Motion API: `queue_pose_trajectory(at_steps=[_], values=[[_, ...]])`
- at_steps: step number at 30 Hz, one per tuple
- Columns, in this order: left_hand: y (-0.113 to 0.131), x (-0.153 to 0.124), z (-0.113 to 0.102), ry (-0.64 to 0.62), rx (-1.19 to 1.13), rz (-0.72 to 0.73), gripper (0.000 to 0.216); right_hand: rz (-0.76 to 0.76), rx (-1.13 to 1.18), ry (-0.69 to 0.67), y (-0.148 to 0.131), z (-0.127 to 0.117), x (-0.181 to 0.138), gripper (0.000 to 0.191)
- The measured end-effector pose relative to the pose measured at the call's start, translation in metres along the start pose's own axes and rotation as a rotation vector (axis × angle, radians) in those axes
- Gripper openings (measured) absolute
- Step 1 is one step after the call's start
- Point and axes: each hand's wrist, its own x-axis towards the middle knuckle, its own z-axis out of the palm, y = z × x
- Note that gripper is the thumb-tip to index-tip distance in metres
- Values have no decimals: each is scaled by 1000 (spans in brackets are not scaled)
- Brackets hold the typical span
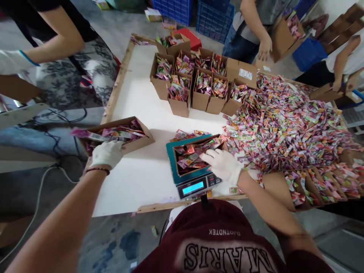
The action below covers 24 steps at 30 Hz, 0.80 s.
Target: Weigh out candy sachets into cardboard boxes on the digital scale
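Observation:
My left hand, in a white glove, grips the near edge of an open cardboard box full of colourful sachets, at the left edge of the white table. My right hand, also gloved, rests with fingers spread on the sachets in a second cardboard box. That box sits on a teal digital scale with a lit blue display. A large heap of loose sachets lies just right of the scale.
Several filled cardboard boxes stand at the table's far middle, more at the near right. Other people stand at the left and far right, handling boxes. Blue crates sit on the floor beyond.

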Motion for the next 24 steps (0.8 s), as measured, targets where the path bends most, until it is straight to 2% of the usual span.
queue_pose_trajectory(at_steps=[2, 4, 6, 7, 10, 13, 18, 21, 24], values=[[2, -1, -3, -15, 17, -19, 34, 37, 89, 230, 8, -6, -24, 47], [8, -11, -5, 21, 25, -34, 40, 143, 201, 459, 22, -5, -51, 43], [21, -29, -4, 114, -19, -16, 43, 300, 299, 605, 41, 4, -76, 37], [29, -39, -2, 167, -68, -6, 43, 380, 336, 626, 51, 11, -86, 35], [58, -73, 8, 267, -290, -4, 43, 596, 364, 484, 77, 43, -104, 37], [82, -105, 25, 260, -493, -11, 40, 669, 348, 298, 89, 78, -100, 37], [108, -147, 56, 181, -626, -66, 34, 616, 355, 163, 88, 116, -78, 32], [116, -171, 67, 98, -639, -128, 35, 439, 335, 34, 90, 117, -76, 30], [121, -193, 73, 59, -608, -195, 37, 279, 323, -34, 100, 107, -79, 45]])
